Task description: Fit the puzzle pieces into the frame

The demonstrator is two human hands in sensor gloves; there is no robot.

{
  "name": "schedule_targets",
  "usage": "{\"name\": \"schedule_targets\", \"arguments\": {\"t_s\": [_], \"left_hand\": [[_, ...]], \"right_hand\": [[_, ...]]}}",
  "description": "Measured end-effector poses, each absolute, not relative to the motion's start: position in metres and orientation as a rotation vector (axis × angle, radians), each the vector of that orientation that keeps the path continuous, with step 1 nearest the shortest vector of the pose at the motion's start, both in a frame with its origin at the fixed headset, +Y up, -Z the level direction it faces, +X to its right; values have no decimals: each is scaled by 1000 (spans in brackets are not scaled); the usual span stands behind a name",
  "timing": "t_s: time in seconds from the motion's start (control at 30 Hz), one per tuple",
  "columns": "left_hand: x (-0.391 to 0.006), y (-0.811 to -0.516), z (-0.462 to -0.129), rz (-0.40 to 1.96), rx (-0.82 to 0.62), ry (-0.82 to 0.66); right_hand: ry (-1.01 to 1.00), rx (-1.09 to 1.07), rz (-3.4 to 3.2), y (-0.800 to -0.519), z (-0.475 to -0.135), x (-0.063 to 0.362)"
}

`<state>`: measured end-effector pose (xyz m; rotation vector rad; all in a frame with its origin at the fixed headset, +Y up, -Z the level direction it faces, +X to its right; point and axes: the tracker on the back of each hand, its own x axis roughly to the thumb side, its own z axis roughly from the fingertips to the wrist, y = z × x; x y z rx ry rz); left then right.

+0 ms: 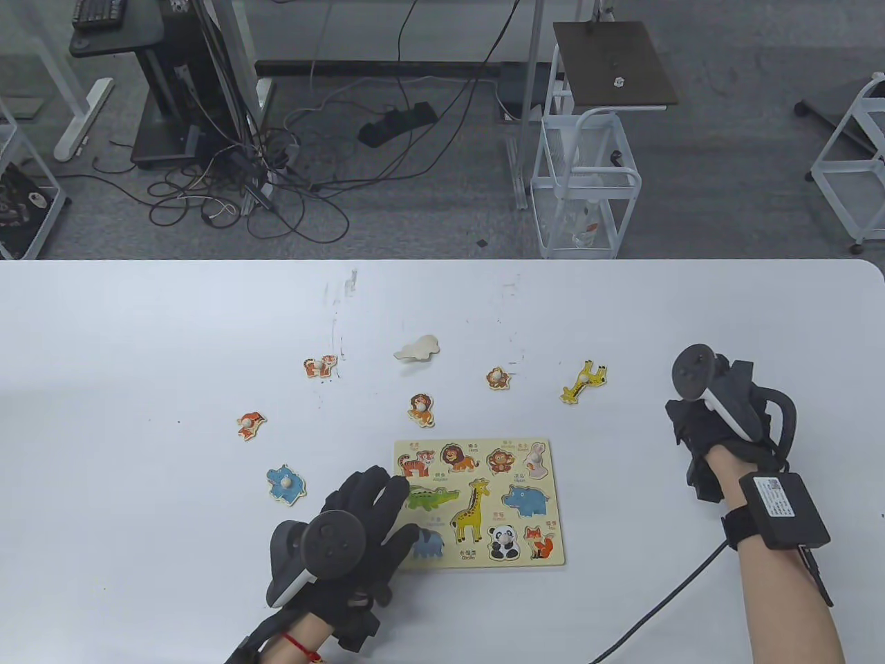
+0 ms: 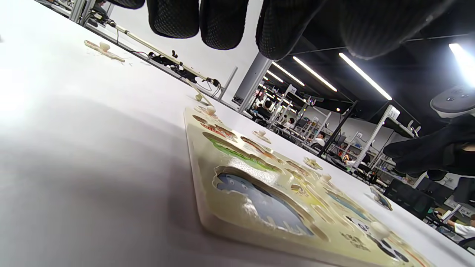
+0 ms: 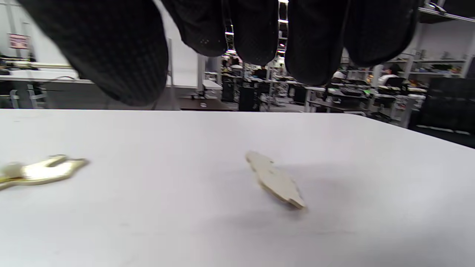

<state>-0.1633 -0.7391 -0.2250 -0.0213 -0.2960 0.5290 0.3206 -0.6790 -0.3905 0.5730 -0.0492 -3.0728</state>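
Observation:
The wooden puzzle frame lies near the table's front, with printed animal recesses; a panda piece sits in it. My left hand rests open, fingers spread over the frame's left edge, and its fingertips hang above the frame. Loose pieces lie beyond: tiger, lion, monkey, giraffe, fox, blue hippo and a face-down piece. My right hand hovers right of the giraffe, holding nothing; a plain tilted piece lies below its fingers.
The white table runs to its far edge, with a rounded corner at the right. Beyond it stand a white wire cart, desk legs and floor cables. A cable trails from my right wrist.

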Motion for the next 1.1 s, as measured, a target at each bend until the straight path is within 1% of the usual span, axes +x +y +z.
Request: {"name": "schedule_targets", "arguments": {"t_s": [0.07,0.2,0.37,0.5,0.67,0.77,0.9,0.97,1.03,1.1], "left_hand": [[-162,-737,-224,482,-1,-302],[-163,-733,-223,464,27,-298],[-164,-733,-224,464,18,-295],[-165,-730,-223,463,30,-300],[-166,-729,-223,465,32,-297],[-168,-728,-223,413,37,-296],[-170,-726,-222,428,52,-285],[-171,-724,-223,438,72,-279],[-173,-722,-223,440,100,-271],[-174,-722,-222,448,109,-270]], "right_hand": [[-105,685,-3067,-690,-402,339],[-226,827,-3068,-708,-416,359],[-346,880,-3014,-726,-427,370],[-379,938,-3040,-734,-433,372],[-263,909,-3050,-738,-434,372],[-213,869,-3031,-736,-433,371],[-147,893,-3031,-734,-430,375],[-117,898,-3043,-734,-425,376],[-24,892,-3051,-731,-418,378],[13,901,-3100,-727,-412,377]]}}
